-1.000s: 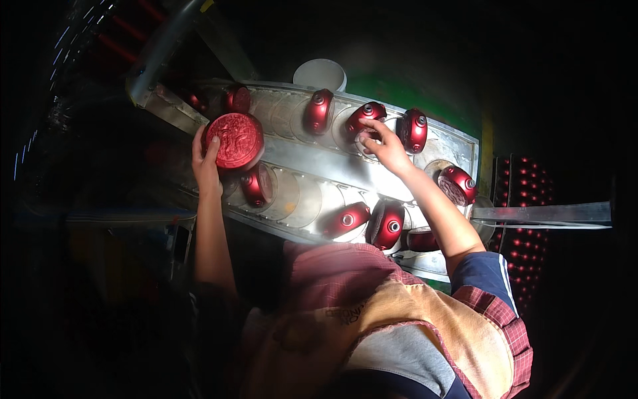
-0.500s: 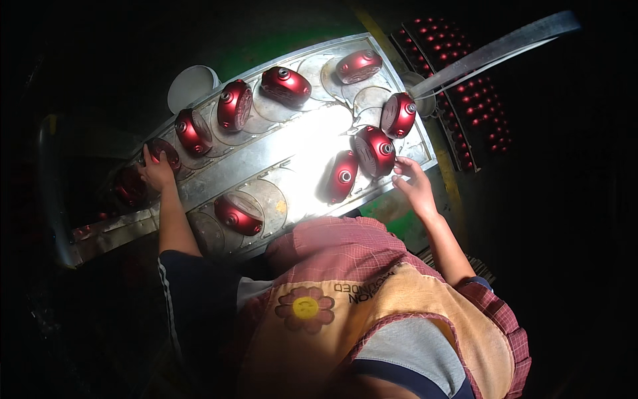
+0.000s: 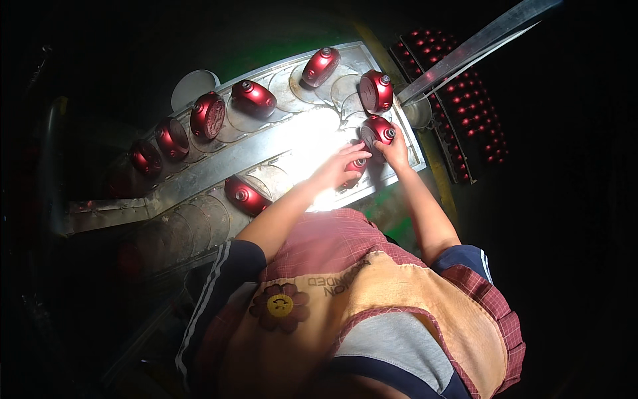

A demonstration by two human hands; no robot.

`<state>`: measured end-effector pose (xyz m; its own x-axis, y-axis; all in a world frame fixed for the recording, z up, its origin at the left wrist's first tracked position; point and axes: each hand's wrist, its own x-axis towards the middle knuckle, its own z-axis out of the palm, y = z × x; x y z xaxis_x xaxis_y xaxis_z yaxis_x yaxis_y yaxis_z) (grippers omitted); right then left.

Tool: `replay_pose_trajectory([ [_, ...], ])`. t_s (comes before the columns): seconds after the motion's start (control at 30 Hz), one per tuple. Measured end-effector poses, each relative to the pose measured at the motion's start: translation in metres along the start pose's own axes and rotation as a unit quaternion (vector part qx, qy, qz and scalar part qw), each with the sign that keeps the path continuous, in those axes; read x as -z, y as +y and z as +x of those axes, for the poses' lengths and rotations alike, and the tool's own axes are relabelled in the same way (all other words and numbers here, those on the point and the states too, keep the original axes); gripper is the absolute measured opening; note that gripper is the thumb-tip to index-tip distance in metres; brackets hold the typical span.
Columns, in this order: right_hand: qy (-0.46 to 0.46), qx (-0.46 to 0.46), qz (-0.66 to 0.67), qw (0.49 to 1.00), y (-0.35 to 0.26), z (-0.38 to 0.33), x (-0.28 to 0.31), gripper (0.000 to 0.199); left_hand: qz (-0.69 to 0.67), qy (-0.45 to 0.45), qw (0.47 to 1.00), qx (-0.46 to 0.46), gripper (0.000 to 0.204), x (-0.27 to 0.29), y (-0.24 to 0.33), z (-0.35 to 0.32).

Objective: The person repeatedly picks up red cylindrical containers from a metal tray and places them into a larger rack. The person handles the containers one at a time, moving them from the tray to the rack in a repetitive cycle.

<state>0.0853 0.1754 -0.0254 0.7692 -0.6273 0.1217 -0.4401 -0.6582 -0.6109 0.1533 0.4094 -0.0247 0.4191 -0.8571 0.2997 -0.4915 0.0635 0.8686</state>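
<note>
At the lit end of a metal work line, a worker's right hand (image 3: 397, 151) pinches a glossy red rounded piece (image 3: 377, 128) between thumb and fingers, the piece lying at the hand's 11 o'clock. The left hand (image 3: 330, 171) reaches in with fingers extended and slightly parted over a second red piece (image 3: 355, 174) at its 3 o'clock; whether they grip it cannot be told.

Taking the held piece as the clock's center, another red piece (image 3: 376, 92) stands near at 12, and more line the far lane from about 11 around to 9. One tilted piece (image 3: 244, 195) sits at 8, near the left forearm.

Just past the line's end, between 2 and 3, stands a gray round container (image 3: 421, 113), its contents too dim to tell. A rack (image 3: 468, 106) holding rows of small red shapes lies beyond it. A pale bucket (image 3: 195, 89) stands between 9 and 10, its contents indistinct.

The raised metal rim (image 3: 415, 141) runs close at 3 o'clock, and a metal divider (image 3: 226, 153) separates the lanes toward 9. Round plates (image 3: 286, 92) show in the gaps between far-lane pieces.
</note>
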Motion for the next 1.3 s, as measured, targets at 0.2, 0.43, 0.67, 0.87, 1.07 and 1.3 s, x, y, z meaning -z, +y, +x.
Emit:
replay_pose_trajectory([
  [0.2,-0.005,0.007,0.002,1.000,0.005,0.030,0.034,0.078,-0.148,0.116,0.974,0.126,0.029,-0.010,0.013,0.021],
  [0.43,-0.052,0.050,0.029,0.997,-0.008,0.011,0.039,0.076,0.004,0.266,0.940,0.213,0.026,-0.006,0.035,0.014],
  [0.67,-0.027,0.069,-0.027,0.997,0.013,0.024,0.026,0.076,0.130,0.253,0.917,0.279,0.037,-0.026,0.060,0.045],
  [0.87,-0.054,0.064,0.021,0.996,0.071,0.053,0.061,0.083,0.160,0.442,0.874,0.126,0.051,0.036,0.049,0.053],
  [1.07,0.009,0.022,0.059,0.998,0.101,0.064,0.117,0.071,0.303,0.550,0.726,0.281,0.066,0.172,-0.035,0.012],
  [1.3,0.063,-0.020,0.231,0.971,0.129,0.070,0.195,0.056,0.232,0.507,0.774,0.300,0.032,0.192,-0.054,0.010],
])
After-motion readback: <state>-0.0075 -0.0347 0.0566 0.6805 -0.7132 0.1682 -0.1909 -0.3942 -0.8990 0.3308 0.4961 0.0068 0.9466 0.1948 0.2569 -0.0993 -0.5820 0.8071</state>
